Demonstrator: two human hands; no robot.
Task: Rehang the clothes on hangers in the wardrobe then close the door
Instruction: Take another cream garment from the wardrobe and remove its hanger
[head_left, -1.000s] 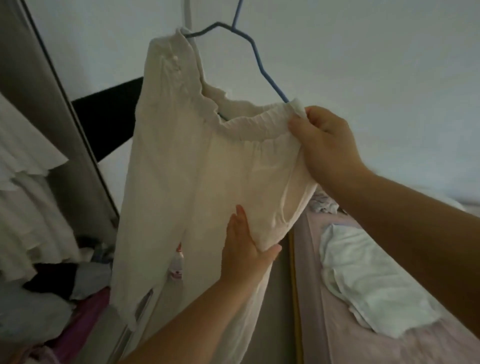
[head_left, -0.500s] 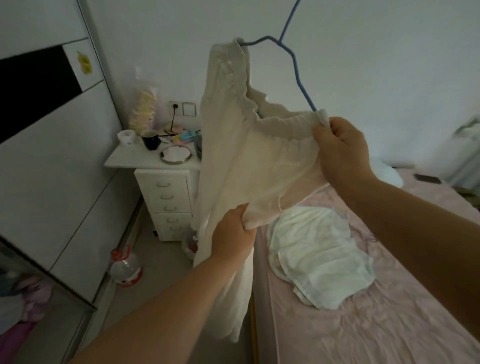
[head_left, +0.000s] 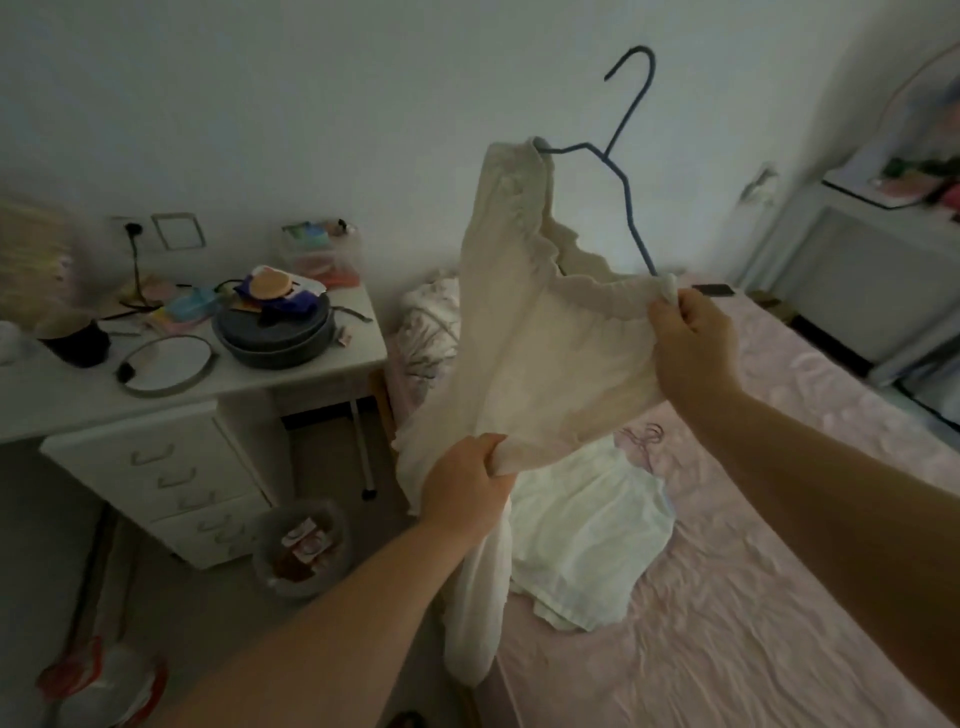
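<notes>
— What's around you?

— A dim bedroom: a pink bed (head_left: 779, 597) with a white garment (head_left: 587, 545) lying on it, and a cluttered table (head_left: 171, 387) to my left.

— And which step are you on?

— Dressing the hanger (head_left: 626, 192), I'd say. My right hand (head_left: 693, 348) pinches the cream top (head_left: 550, 338) at the hanger's lower end; my left hand (head_left: 467, 491) is clenched on its hem.

— Next?

— Probably seat the fabric over that shoulder, then turn to the wardrobe, which is out of view.

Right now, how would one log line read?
left hand: grips cream ruffled cloth garment | right hand: pinches collar | blue wire hanger: inside garment, unhung
</notes>
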